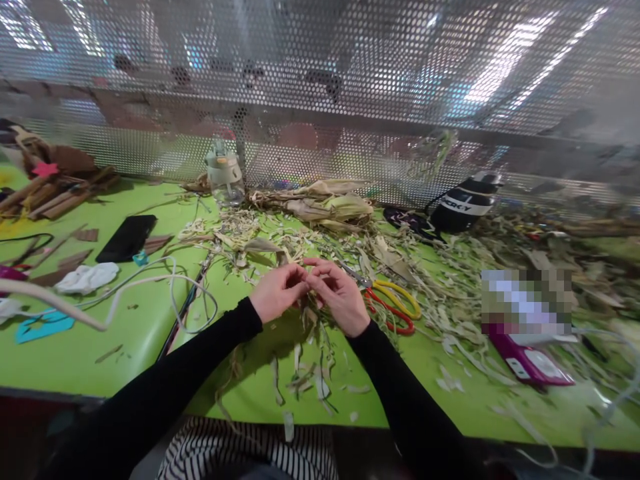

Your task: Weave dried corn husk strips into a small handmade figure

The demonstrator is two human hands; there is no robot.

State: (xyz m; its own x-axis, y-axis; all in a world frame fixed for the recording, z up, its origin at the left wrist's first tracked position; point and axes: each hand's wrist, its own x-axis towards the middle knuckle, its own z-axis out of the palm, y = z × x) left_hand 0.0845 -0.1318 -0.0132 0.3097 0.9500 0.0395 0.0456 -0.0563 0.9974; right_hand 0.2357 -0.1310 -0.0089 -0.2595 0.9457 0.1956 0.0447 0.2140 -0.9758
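My left hand [276, 292] and my right hand [339, 293] meet above the green table [75, 353], fingertips touching. Both pinch thin pale strips of dried corn husk [310, 317] that hang down between them. Black sleeves cover both forearms. More husk strips [305, 380] lie scattered on the table below the hands. Just right of my right hand lie scissors with yellow and red handles [393, 307].
A husk pile [330, 203] and a clear bottle [225, 177] stand by the perforated metal screen [320, 87]. A black phone [127, 238], white cable [150, 287] and cloth [87, 277] lie left. A magenta device [530, 360] and a black-and-white object [463, 207] sit right.
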